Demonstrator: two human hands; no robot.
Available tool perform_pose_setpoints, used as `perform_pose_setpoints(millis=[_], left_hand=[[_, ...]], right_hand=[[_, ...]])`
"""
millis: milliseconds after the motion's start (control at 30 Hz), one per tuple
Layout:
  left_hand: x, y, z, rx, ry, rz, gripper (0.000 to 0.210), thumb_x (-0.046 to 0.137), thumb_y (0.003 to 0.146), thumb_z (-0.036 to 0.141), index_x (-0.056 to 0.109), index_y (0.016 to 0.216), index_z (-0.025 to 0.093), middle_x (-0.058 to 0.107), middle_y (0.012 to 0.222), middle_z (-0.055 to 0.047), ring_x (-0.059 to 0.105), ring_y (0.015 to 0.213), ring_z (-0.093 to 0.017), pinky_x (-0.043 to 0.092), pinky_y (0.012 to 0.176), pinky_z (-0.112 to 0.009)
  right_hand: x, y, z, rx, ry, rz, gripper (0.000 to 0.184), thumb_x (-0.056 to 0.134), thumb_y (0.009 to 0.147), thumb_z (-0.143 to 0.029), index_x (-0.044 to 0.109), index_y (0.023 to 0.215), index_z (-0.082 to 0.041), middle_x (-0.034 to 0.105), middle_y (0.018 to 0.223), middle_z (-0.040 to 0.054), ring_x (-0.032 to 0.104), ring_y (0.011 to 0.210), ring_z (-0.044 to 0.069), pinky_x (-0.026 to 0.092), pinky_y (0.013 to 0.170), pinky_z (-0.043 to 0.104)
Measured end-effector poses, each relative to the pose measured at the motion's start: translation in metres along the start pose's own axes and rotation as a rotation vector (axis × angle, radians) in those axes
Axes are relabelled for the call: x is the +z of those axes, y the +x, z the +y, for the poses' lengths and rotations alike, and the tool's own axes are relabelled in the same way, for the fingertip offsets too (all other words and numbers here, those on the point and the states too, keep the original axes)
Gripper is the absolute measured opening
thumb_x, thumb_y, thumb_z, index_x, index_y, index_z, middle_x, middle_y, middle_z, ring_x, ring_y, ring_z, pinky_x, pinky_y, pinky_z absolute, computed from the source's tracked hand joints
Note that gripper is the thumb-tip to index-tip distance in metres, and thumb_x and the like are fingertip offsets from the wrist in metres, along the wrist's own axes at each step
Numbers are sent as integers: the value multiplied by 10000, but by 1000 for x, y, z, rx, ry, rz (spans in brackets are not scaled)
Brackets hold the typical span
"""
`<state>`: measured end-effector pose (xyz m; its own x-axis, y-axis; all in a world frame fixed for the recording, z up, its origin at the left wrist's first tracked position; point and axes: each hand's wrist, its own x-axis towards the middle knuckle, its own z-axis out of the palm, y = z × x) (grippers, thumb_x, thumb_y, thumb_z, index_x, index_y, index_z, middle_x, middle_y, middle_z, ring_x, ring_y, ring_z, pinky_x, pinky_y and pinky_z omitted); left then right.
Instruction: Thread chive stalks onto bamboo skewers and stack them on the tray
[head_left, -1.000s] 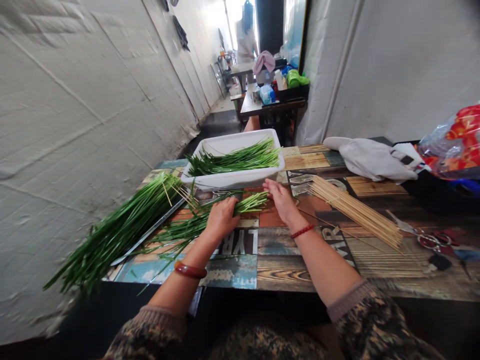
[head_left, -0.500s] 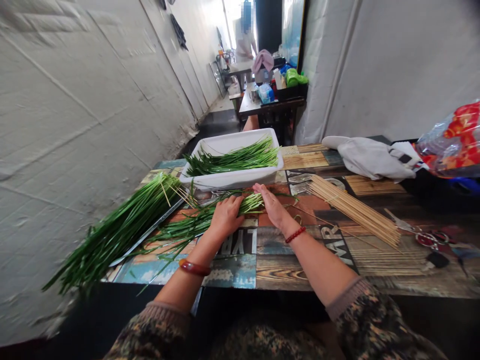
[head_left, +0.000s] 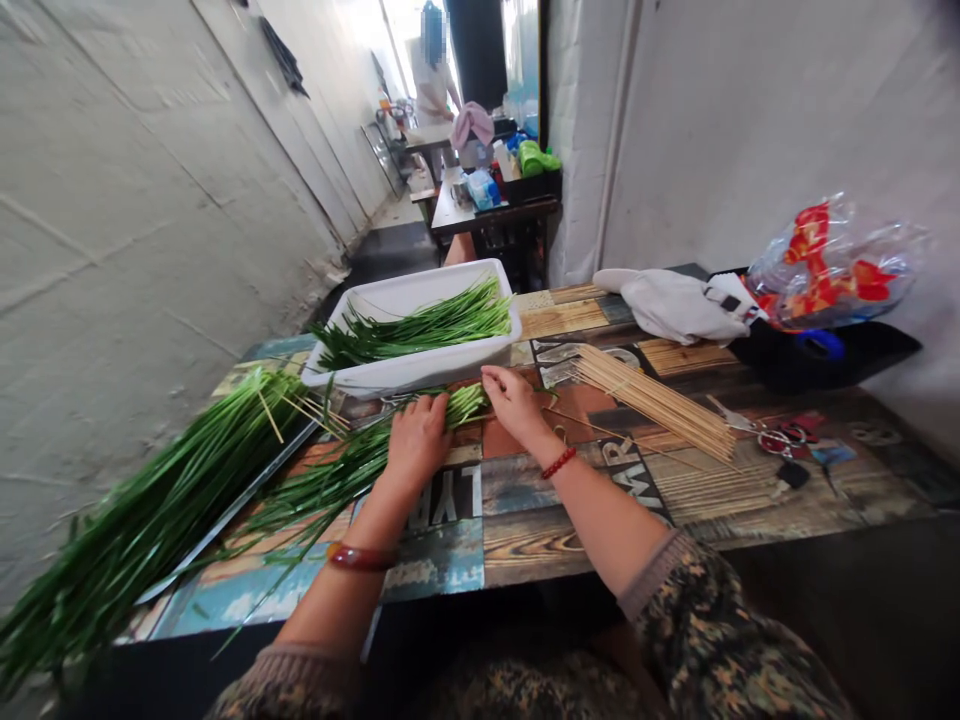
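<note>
A small bunch of garlic chives point(head_left: 330, 483) lies across the table, its pale cut ends point(head_left: 466, 402) pointing right. My left hand point(head_left: 418, 436) is wrapped over the stalks just behind those ends. Close beside the tips is my right hand point(head_left: 516, 408), its fingers curled and pressed together; whether a stalk is between them is hidden. To the left, a larger pile of chives point(head_left: 165, 490) rests partly over a long flat metal-looking strip point(head_left: 232, 510), with a few thin sticks point(head_left: 319, 413) at its top end. More chives point(head_left: 427, 322) fill a white plastic tub point(head_left: 405, 373) behind my hands.
A bundle of bamboo skewers point(head_left: 656, 400) lies right of my hands. Beyond it are scissors point(head_left: 731, 415), keys point(head_left: 789, 476), a whitish cap point(head_left: 675, 303) and a clear and red plastic bag point(head_left: 832, 265). A person point(head_left: 433, 85) stands at a far table.
The view has swung to the right, so the table things sit farther left. My right hand's fingers, straight before against the stalk ends, are now curled in. My left hand stays on the bunch.
</note>
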<state>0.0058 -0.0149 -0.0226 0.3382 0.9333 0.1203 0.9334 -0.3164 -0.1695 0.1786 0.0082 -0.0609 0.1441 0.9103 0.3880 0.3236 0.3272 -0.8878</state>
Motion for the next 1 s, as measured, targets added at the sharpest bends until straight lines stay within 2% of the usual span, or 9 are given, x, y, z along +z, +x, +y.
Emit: perform_pose_setpoints(millis=[133,233,300,400,467,567,767,867,1000], left_hand=[[4,-1,-3,80,-168,-32,660,607,810,371,373,1407,213,567,1246,-134,541,1130,-304,426,926,-435],[4,-11,-10,137,-243,36,765,679,760,372,344,1425,198,503,1364,-142,473,1240,-309,345,1039,-493],[3,-19,-17,145,-283,111,719,686,765,332,383,1400,182,508,1357,-143,466,1248,-301,338,1052,-489],[4,-30,-25,121,-350,212,485,631,820,268,516,1278,156,588,1220,-136,542,1127,-269,414,979,-421],[4,-32,-28,116,-363,249,324,584,854,244,595,1166,157,625,1119,-119,569,1043,-253,444,918,-390],[1,-28,-24,141,-336,247,215,546,882,240,652,1059,180,645,1040,-93,569,977,-240,445,855,-371],[-8,-6,0,227,-247,159,159,577,861,262,696,946,200,653,976,-89,559,943,-257,415,764,-360],[-3,-1,2,273,-260,135,148,585,856,269,701,902,189,649,943,-92,567,918,-252,415,771,-359],[10,-5,-5,286,-338,165,169,576,867,266,696,959,192,642,986,-87,564,949,-236,416,811,-348]], right_hand=[[-9,6,7,32,-6,39,257,512,892,-257,700,1042,-167,727,1037,103,665,943,208,498,887,341],[-12,7,12,52,0,64,268,517,883,-257,697,1050,-149,728,1040,114,670,928,209,502,869,337],[-15,9,14,64,0,74,287,502,887,-267,686,1075,-152,727,1049,115,673,916,206,510,846,338],[-26,10,8,65,-4,56,299,484,888,-272,685,1072,-149,736,1015,114,679,892,211,516,814,344],[-41,7,3,41,-37,10,281,504,877,-272,698,1044,-156,741,997,106,682,879,215,514,804,342],[-74,-6,2,-84,-284,-151,248,518,877,-266,710,1021,-199,734,1037,78,670,940,216,490,851,338],[-141,-50,20,-55,-639,-127,240,489,904,-241,703,1001,-186,736,1007,83,670,933,224,481,833,335],[-145,-62,22,-40,-741,-144,196,516,899,-236,693,965,-187,722,981,72,656,915,200,472,825,303],[-126,-59,21,-6,-821,-149,114,576,869,-246,675,861,-189,684,861,57,627,825,181,458,754,272]])
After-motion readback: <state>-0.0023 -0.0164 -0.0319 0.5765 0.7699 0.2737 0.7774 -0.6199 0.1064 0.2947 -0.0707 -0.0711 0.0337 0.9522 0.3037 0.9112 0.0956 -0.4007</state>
